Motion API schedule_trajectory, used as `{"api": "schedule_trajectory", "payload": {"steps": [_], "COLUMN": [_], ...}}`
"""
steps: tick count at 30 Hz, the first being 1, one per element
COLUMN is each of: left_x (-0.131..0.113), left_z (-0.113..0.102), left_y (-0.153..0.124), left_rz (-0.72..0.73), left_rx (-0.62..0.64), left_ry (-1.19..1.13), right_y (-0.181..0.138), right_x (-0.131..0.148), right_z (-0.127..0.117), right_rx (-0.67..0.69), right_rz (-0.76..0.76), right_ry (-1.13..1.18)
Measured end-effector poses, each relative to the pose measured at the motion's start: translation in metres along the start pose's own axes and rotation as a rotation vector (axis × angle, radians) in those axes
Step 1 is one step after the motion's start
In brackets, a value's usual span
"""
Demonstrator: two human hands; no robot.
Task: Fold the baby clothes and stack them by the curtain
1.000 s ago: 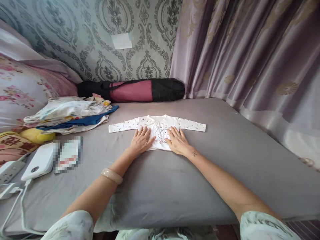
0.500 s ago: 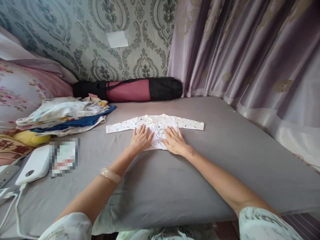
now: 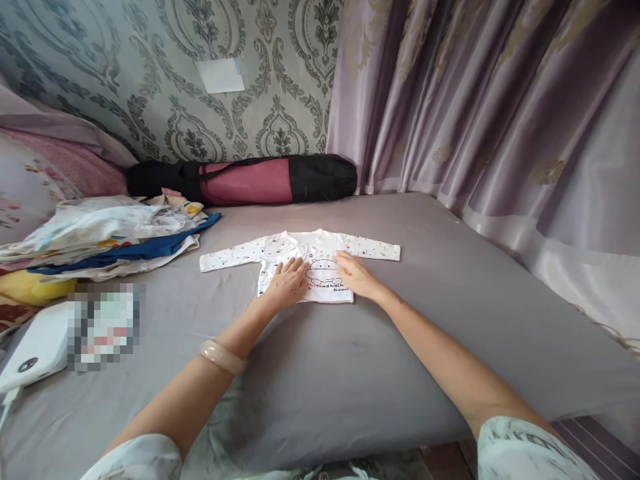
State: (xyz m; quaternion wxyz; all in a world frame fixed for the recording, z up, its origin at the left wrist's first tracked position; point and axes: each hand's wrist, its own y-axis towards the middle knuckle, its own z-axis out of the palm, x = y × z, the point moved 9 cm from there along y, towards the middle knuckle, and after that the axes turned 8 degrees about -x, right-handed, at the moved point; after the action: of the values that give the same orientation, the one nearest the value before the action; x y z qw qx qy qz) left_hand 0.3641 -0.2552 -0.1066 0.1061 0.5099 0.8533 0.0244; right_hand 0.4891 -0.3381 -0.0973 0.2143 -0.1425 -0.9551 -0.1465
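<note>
A small white long-sleeved baby shirt (image 3: pixel 325 273) lies spread on the grey sheet, its sleeves stretched out to both sides. A cartoon animal and lettering are printed on its front, and small patterns dot the sleeves. My left hand (image 3: pixel 289 281) rests flat on the lower left part of the shirt, fingers extended, covering some of the cloth. At the shirt's right edge, my right hand (image 3: pixel 357 275) is turned partly on its side with the fingers outstretched; whether it presses on the cloth I cannot tell. Neither hand grips anything.
Folded clothes (image 3: pixel 115 230) are piled at the left beside a floral pillow (image 3: pixel 30 187). A white power bank (image 3: pixel 37 347) with a cable lies nearer, next to a blurred item (image 3: pixel 107 327). Along the wall lies a black and pink rolled bag (image 3: pixel 245 181). Purple curtains (image 3: pixel 450 100) hang at right.
My right hand has tilted and shifted toward the shirt's right edge, uncovering the printed cartoon and lettering. My left hand stays on the cloth. The view has turned slightly right.
</note>
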Motion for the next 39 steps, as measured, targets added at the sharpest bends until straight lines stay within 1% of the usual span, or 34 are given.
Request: {"api": "schedule_trajectory", "payload": {"steps": [1,3,4,6,8,11,13,14,16,17,19,20,22,24,26,28,32,36,37,39], "left_x": [-0.008,-0.034,-0.048,-0.074,-0.087,-0.085,-0.081,-0.080,-0.080,-0.080,-0.081,-0.080,-0.078,-0.074,-0.070,-0.066,-0.055,-0.051,-0.050,-0.049], "left_z": [-0.007,-0.016,-0.017,-0.014,-0.010,-0.007,-0.007,-0.008,-0.010,-0.011,-0.011,-0.010,-0.009,-0.010,-0.009,-0.004,0.007,0.016,0.019,0.023], "left_y": [0.002,0.004,0.003,-0.001,-0.005,-0.007,-0.008,-0.008,-0.006,-0.005,0.002,0.007,0.019,0.031,0.040,0.048,0.066,0.089,0.095,0.109], "left_rz": [0.030,0.154,0.238,0.392,0.470,0.451,0.430,0.424,0.421,0.417,0.397,0.383,0.364,0.370,0.396,0.406,0.358,0.308,0.295,0.270], "left_rx": [-0.040,-0.092,-0.086,-0.022,0.043,0.103,0.147,0.169,0.201,0.212,0.222,0.210,0.145,0.043,-0.033,-0.067,-0.076,-0.068,-0.062,-0.048], "left_ry": [0.015,-0.023,-0.078,-0.209,-0.298,-0.378,-0.432,-0.457,-0.505,-0.525,-0.546,-0.541,-0.511,-0.475,-0.442,-0.414,-0.384,-0.348,-0.337,-0.320], "right_y": [0.002,0.002,0.001,-0.003,-0.006,-0.005,-0.001,0.001,0.000,-0.002,-0.008,-0.009,-0.009,-0.008,-0.007,-0.003,0.008,0.020,0.022,0.027], "right_x": [-0.014,-0.040,-0.049,-0.061,-0.065,-0.074,-0.089,-0.099,-0.126,-0.140,-0.162,-0.170,-0.182,-0.192,-0.198,-0.198,-0.184,-0.166,-0.163,-0.156], "right_z": [-0.009,-0.017,-0.017,-0.015,-0.014,-0.023,-0.038,-0.048,-0.068,-0.077,-0.087,-0.090,-0.088,-0.084,-0.081,-0.081,-0.082,-0.081,-0.081,-0.081], "right_rx": [-0.054,-0.063,-0.033,0.038,0.081,0.080,0.005,-0.050,-0.154,-0.187,-0.210,-0.207,-0.183,-0.182,-0.250,-0.342,-0.477,-0.582,-0.610,-0.672], "right_rz": [0.050,0.147,0.180,0.203,0.176,0.132,0.164,0.213,0.378,0.479,0.655,0.716,0.795,0.869,0.936,0.947,0.895,0.881,0.876,0.856], "right_ry": [-0.049,-0.142,-0.175,-0.213,-0.216,-0.158,-0.118,-0.118,-0.165,-0.206,-0.284,-0.304,-0.283,-0.175,-0.010,0.133,0.310,0.514,0.595,0.831]}}
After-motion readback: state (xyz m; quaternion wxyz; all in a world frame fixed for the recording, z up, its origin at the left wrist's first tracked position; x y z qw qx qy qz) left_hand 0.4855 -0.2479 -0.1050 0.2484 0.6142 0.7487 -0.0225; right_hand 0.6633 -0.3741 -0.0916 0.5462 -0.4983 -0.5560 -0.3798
